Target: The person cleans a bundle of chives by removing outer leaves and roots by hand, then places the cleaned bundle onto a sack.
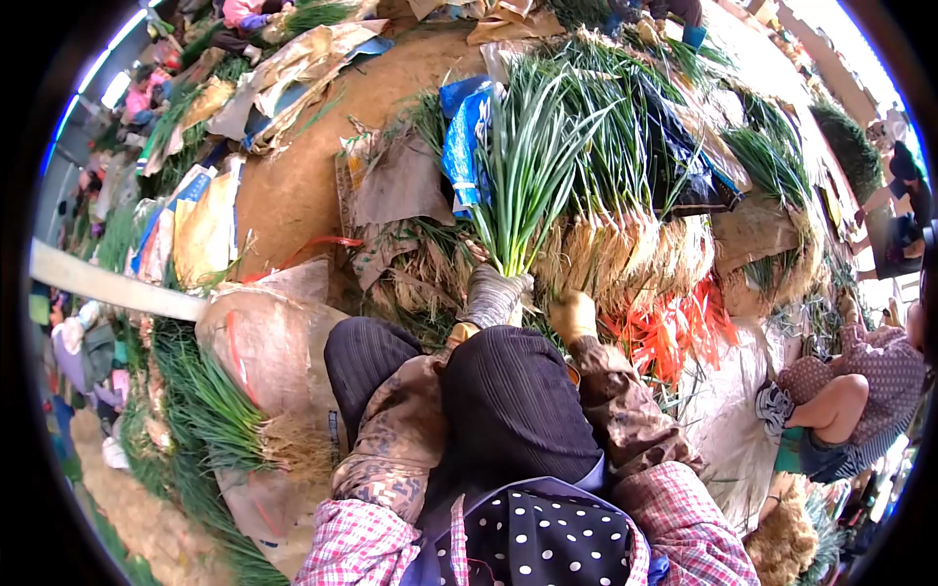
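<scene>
My left hand (496, 296), in what looks like a grey covering, is closed round the lower end of a bunch of long green onions (528, 161). The leaves fan upward, away from my knees. My right hand (573, 316), in a yellowish glove, is just right of the bunch, near the pale roots (625, 256) of a row of onions. Its fingertips are too unclear to tell what they touch. A heap of red-orange ties (679, 327) lies right of my right hand.
Brown sacking (401, 181) and a blue bag (464, 146) lie left of the bunch. Another onion bundle (230, 410) rests on a pale sack (278, 342) at left. A dark plastic sheet (689, 161) covers some onions. A person (860, 391) sits at right; others are farther off.
</scene>
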Available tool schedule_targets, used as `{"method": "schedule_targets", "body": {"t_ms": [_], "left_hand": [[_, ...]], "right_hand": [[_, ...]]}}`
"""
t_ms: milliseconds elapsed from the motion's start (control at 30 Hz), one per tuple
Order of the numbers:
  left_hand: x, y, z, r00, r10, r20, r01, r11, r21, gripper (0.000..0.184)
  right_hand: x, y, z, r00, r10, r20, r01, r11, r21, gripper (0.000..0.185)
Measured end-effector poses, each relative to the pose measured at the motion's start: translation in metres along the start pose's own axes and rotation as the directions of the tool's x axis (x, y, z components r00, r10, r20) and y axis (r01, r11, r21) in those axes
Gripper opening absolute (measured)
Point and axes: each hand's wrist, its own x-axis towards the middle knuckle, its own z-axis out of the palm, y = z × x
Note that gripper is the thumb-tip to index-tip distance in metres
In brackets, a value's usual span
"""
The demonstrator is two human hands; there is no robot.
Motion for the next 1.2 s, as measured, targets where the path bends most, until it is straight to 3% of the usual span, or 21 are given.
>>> {"method": "schedule_targets", "body": {"t_ms": [33, 67, 100, 133, 200, 267, 300, 333, 433, 567, 633, 700, 767, 800, 867, 933, 967, 1000, 1033, 1133, 1200], "left_hand": [[0.006, -0.007, 0.001, 0.999, 0.034, 0.017, -0.032, 0.993, -0.113, 0.032], [0.014, -0.016, 0.002, 0.997, 0.068, 0.030, -0.059, 0.973, -0.224, 0.031], [0.021, -0.024, 0.004, 0.994, 0.104, 0.042, -0.085, 0.939, -0.333, 0.029], [0.030, -0.033, 0.007, 0.989, 0.141, 0.050, -0.105, 0.893, -0.437, 0.028], [0.037, -0.042, 0.011, 0.988, 0.033, 0.153, 0.050, 0.863, -0.504, 0.030], [0.020, -0.041, 0.005, 0.959, 0.012, 0.283, 0.154, 0.817, -0.555, 0.029], [0.004, -0.031, -0.002, 0.902, -0.062, 0.427, 0.312, 0.777, -0.547, 0.029], [0.003, -0.026, 0.000, 0.902, -0.178, 0.393, 0.360, 0.812, -0.459, 0.027], [0.007, -0.031, 0.009, 0.922, 0.005, 0.387, 0.227, 0.803, -0.551, 0.024], [0.003, -0.024, 0.012, 0.929, 0.048, 0.367, 0.227, 0.708, -0.669, 0.022], [0.003, -0.031, 0.009, 0.907, 0.048, 0.418, 0.265, 0.707, -0.656, 0.022], [0.017, -0.036, 0.011, 0.894, 0.006, 0.448, 0.261, 0.805, -0.533, 0.021], [0.012, -0.032, 0.010, 0.903, 0.018, 0.430, 0.191, 0.878, -0.439, 0.022], [-0.009, -0.022, 0.001, 0.870, 0.130, 0.476, 0.171, 0.826, -0.537, 0.024], [-0.001, -0.019, 0.002, 0.873, -0.122, 0.473, 0.327, 0.865, -0.380, 0.026], [0.000, -0.019, 0.005, 0.916, 0.014, 0.402, 0.134, 0.932, -0.338, 0.025], [0.001, -0.020, 0.008, 0.925, 0.087, 0.369, 0.034, 0.950, -0.309, 0.025], [-0.001, -0.022, 0.012, 0.902, 0.216, 0.373, -0.007, 0.873, -0.488, 0.026], [0.000, -0.023, 0.013, 0.927, 0.187, 0.324, -0.024, 0.894, -0.447, 0.026], [-0.020, 0.005, 0.009, 0.990, 0.043, 0.132, -0.014, 0.978, -0.210, 0.027], [-0.016, 0.005, 0.009, 0.987, -0.088, 0.136, 0.113, 0.976, -0.185, 0.028]], "right_hand": [[-0.009, 0.020, 0.006, 0.969, 0.039, 0.243, 0.010, 0.980, -0.198, 0.012], [-0.020, 0.020, 0.000, 0.845, 0.186, 0.502, 0.030, 0.920, -0.391, 0.016], [-0.034, 0.086, 0.045, 0.731, 0.084, 0.677, 0.202, 0.921, -0.333, 0.023], [-0.037, 0.065, 0.016, 0.509, 0.105, 0.854, 0.289, 0.914, -0.285, 0.026], [-0.019, 0.014, -0.041, 0.748, 0.022, 0.663, 0.306, 0.875, -0.375, 0.034], [0.019, -0.020, -0.059, 0.975, 0.099, 0.200, 0.003, 0.891, -0.455, 0.038], [0.046, -0.023, -0.064, 0.993, 0.085, 0.080, -0.040, 0.890, -0.455, 0.039], [0.070, -0.027, -0.070, 0.997, 0.071, -0.040, -0.081, 0.890, -0.449, 0.040], [0.103, -0.077, -0.114, 0.945, 0.244, 0.219, -0.102, 0.853, -0.512, 0.024], [0.074, -0.020, -0.072, 0.999, -0.047, 0.016, 0.047, 0.999, -0.016, 0.022], [0.026, -0.047, -0.094, 0.972, -0.129, 0.198, 0.118, 0.991, 0.065, 0.015], [-0.015, -0.046, -0.085, 0.937, -0.268, 0.223, 0.189, 0.928, 0.321, 0.014], [-0.032, -0.045, -0.085, 0.853, -0.216, 0.475, 0.020, 0.923, 0.384, 0.032], [-0.034, -0.039, -0.080, 0.798, -0.192, 0.571, -0.061, 0.917, 0.394, 0.043], [-0.013, -0.036, -0.073, 0.781, -0.119, 0.613, -0.249, 0.841, 0.480, 0.075], [0.013, -0.042, -0.064, 0.828, 0.097, 0.553, -0.499, 0.580, 0.644, 0.068], [0.025, -0.048, -0.059, 0.854, 0.147, 0.499, -0.503, 0.475, 0.722, 0.055], [0.035, -0.053, -0.055, 0.871, 0.202, 0.448, -0.491, 0.363, 0.792, 0.041], [0.043, -0.054, -0.054, 0.829, 0.313, 0.464, -0.549, 0.295, 0.782, 0.030], [0.042, -0.048, -0.034, 0.744, 0.394, 0.540, -0.636, 0.166, 0.754, 0.023], [0.028, -0.049, -0.027, 0.727, 0.443, 0.524, -0.665, 0.264, 0.699, 0.018]]}}
